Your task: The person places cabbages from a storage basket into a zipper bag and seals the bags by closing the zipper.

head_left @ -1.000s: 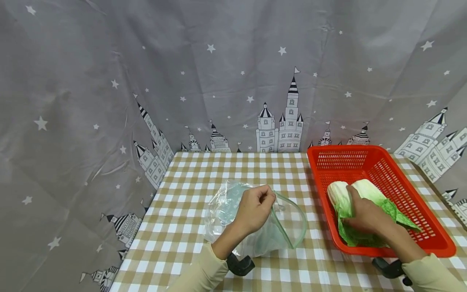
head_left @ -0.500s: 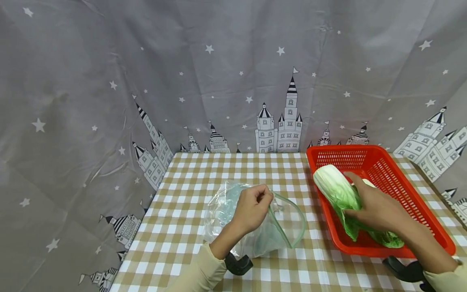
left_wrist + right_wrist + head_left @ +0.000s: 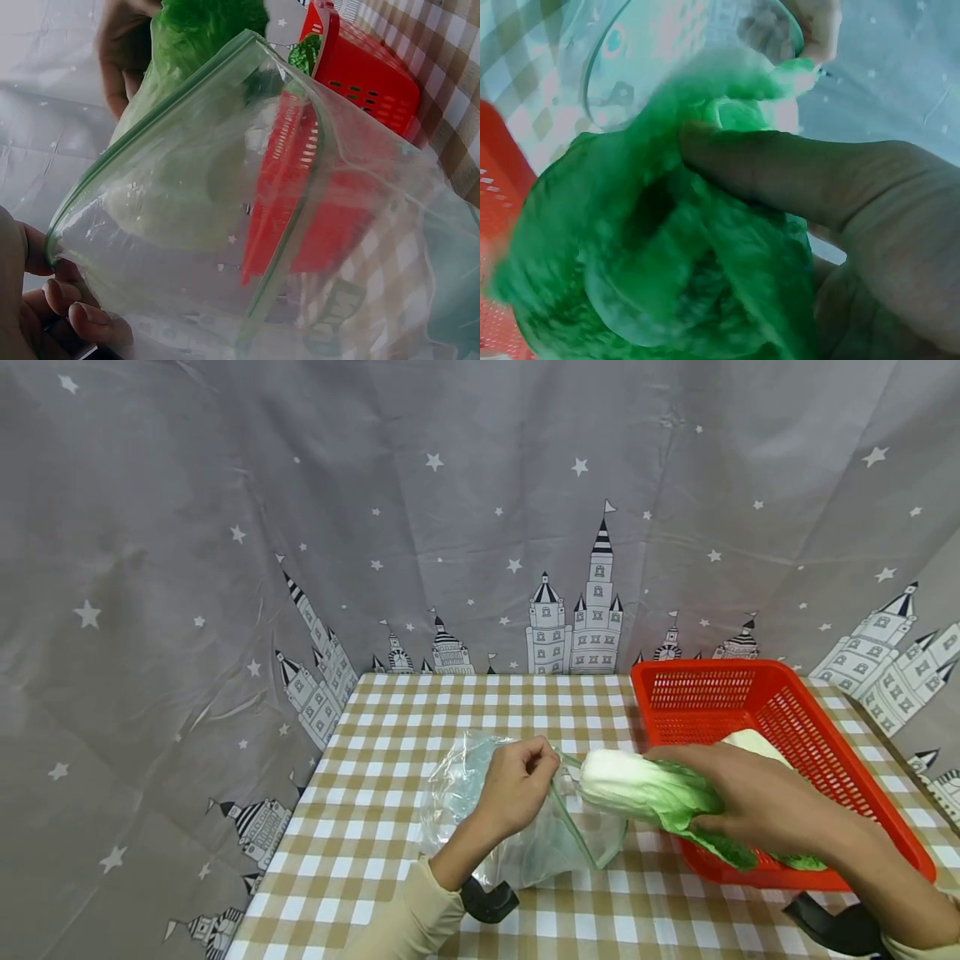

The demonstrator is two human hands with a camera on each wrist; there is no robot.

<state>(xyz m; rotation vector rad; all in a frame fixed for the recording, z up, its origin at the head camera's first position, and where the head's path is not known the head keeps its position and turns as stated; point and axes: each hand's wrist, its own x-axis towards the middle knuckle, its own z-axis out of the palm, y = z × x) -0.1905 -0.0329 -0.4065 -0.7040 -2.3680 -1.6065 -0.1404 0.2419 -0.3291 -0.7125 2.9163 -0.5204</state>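
Observation:
My left hand (image 3: 517,787) pinches the green zip edge of a clear zip-lock bag (image 3: 536,852), whose mouth stands open toward the right. In the left wrist view the left fingertips (image 3: 90,315) hold one corner of that rim. My right hand (image 3: 757,793) grips a napa cabbage (image 3: 652,789) by its leafy green end. The cabbage lies nearly level, its white base pointing left, right at the bag's mouth. In the right wrist view the thumb (image 3: 780,169) presses on the crinkled leaves, and the bag's rim shows behind them.
A red plastic basket (image 3: 832,752) stands on the right of the table. Inside it lies a second cabbage (image 3: 753,743), partly hidden by my right arm. A checked cloth (image 3: 405,718) covers the table, and a grey curtain (image 3: 450,510) hangs behind.
My right hand has lifted one cabbage out of the red basket and carried it left to the bag's mouth, turning its white base leftward. The left hand and bag have stayed nearly still.

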